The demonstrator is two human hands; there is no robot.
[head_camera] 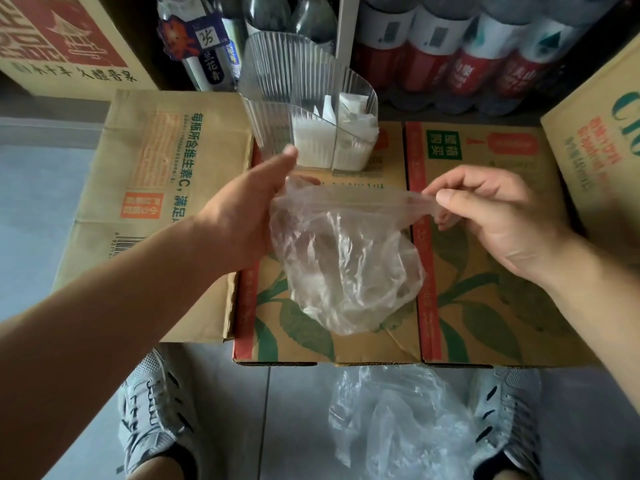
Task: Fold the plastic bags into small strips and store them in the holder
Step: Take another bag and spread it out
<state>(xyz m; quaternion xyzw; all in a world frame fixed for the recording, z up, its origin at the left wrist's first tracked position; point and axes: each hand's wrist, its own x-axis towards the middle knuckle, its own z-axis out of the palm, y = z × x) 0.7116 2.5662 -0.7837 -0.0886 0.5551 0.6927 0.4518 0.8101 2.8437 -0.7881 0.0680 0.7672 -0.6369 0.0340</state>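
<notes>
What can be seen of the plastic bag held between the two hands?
The plastic bag is thin, clear, wrinkled film, not yet folded. Its upper edge is pulled into a taut band between the hands: the left hand grips one end, the right hand pinches the other between thumb and fingers. The rest sags below in a crumpled pouch over a cardboard box printed with green leaves; whether it touches the box cannot be told.

Bare box top lies before the holder (open above); bottles crowd behind it.
</notes>
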